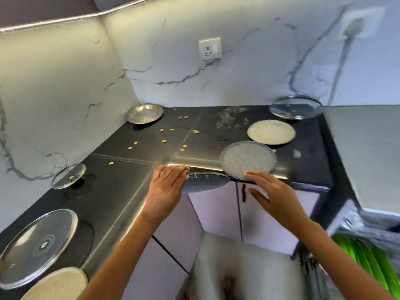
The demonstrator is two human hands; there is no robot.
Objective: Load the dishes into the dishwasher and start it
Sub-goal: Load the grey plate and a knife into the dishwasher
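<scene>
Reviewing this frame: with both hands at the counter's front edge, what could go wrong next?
1. The dark plate held by the left hand juts past the counter edge; it might slip and fall.
2. The textured glass plate overhangs too; the right hand only touches it and could nudge it off.

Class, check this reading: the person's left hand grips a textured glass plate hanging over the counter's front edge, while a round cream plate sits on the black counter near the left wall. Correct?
One error. In the head view, the round cream plate sits on the black counter towards its right end. The left hand does grip the overhanging textured glass plate.
</scene>
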